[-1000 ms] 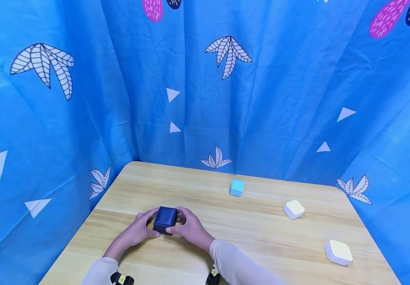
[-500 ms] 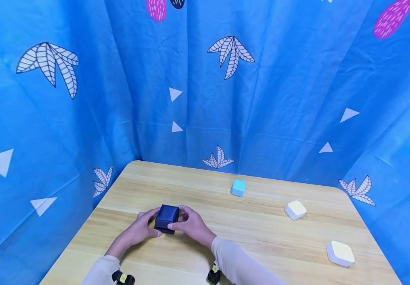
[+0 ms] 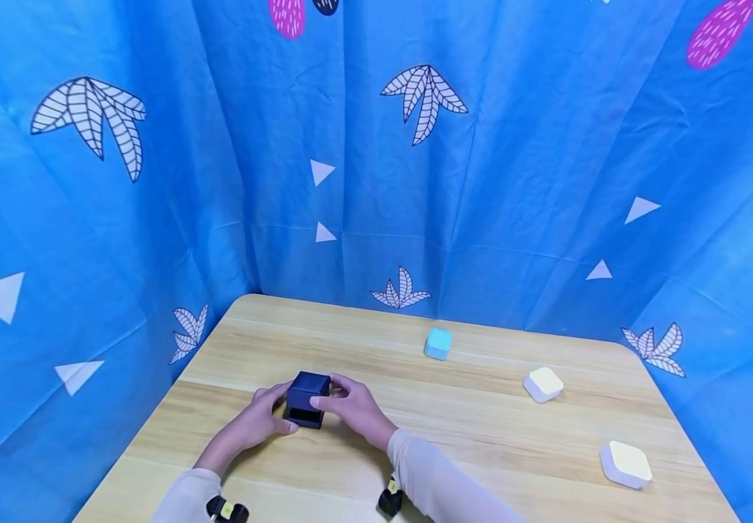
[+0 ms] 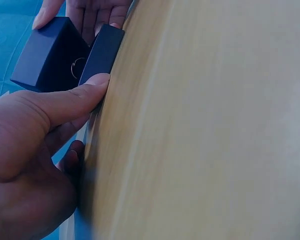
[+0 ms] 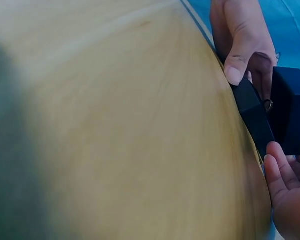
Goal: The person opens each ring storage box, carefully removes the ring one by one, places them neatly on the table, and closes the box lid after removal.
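Note:
A dark blue ring box (image 3: pixel 308 385) stands on the table, its lid tilted partly up and a dark gap showing at the front. My left hand (image 3: pixel 255 423) grips the lower half from the left, with the thumb on the base's front edge (image 4: pixel 104 52). From the other side my right hand (image 3: pixel 358 415) holds the raised lid (image 4: pixel 42 55), thumb on its front face. Some of the right fingers lie by the base in the right wrist view. Inside the gap, a thin metal ring (image 5: pixel 268 105) shows; the box's interior is mostly in shadow.
On the wooden table (image 3: pixel 481 436), a light blue block (image 3: pixel 438 343) sits near the back edge. Two white blocks (image 3: pixel 543 385) with rounded corners lie to the right, one nearer the front. A blue patterned curtain (image 3: pixel 376 181) hangs behind and beside the table.
The ring box's lid has gone from closed to partly raised, with the right thumb moving up along with it. The left hand has stayed at the base. The head view has shifted slightly.

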The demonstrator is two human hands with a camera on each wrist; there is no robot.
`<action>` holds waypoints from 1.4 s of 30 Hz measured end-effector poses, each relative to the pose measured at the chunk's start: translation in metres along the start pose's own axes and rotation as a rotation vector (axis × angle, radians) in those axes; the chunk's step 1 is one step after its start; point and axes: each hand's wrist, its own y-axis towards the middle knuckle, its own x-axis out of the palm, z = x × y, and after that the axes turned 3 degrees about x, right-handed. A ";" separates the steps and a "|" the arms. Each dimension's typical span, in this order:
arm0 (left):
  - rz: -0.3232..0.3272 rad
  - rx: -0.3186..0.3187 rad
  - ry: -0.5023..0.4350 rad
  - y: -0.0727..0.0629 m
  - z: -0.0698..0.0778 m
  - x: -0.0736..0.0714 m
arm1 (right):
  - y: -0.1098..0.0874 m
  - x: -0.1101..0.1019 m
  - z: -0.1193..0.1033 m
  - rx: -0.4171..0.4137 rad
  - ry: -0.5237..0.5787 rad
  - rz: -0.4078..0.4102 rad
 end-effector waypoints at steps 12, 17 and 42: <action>-0.002 -0.023 0.008 -0.003 0.001 -0.001 | 0.007 -0.001 -0.002 0.034 0.105 0.013; -0.002 -0.015 0.003 -0.002 0.001 -0.002 | 0.009 -0.002 -0.005 0.059 0.095 0.035; -0.002 -0.021 0.002 -0.003 0.002 -0.001 | 0.007 0.002 -0.007 0.074 0.092 0.079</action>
